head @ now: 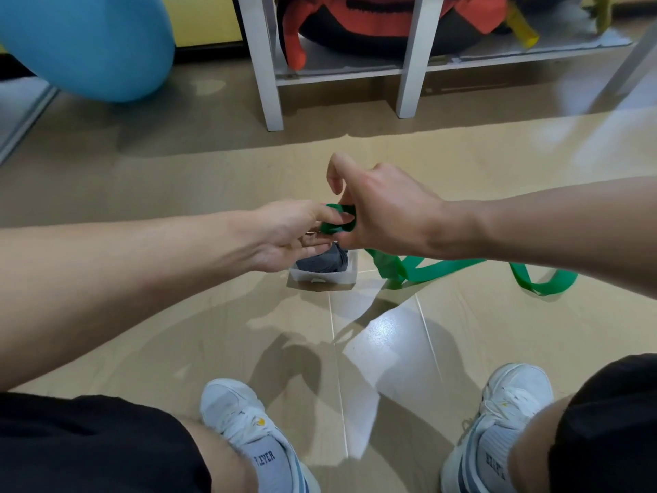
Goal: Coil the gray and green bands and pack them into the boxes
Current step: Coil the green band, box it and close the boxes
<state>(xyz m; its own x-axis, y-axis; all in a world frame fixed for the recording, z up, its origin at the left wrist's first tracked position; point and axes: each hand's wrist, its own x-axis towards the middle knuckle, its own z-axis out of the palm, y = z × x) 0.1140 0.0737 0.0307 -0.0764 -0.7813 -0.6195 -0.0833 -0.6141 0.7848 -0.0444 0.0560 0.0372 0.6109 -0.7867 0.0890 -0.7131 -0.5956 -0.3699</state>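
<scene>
A green band (444,270) is partly coiled between both hands above the floor. Its loose tail trails to the right across the floor. My left hand (295,236) pinches the small green coil with thumb and fingers. My right hand (384,208) holds the same coil from the right, forefinger raised. Just below the hands, a small white box (341,277) holds the coiled gray band (323,261).
A white shelf (341,71) with an orange and black bag stands at the back. A big blue ball (92,40) lies at the far left. My two white shoes (249,432) are planted on the glossy wooden floor near the bottom.
</scene>
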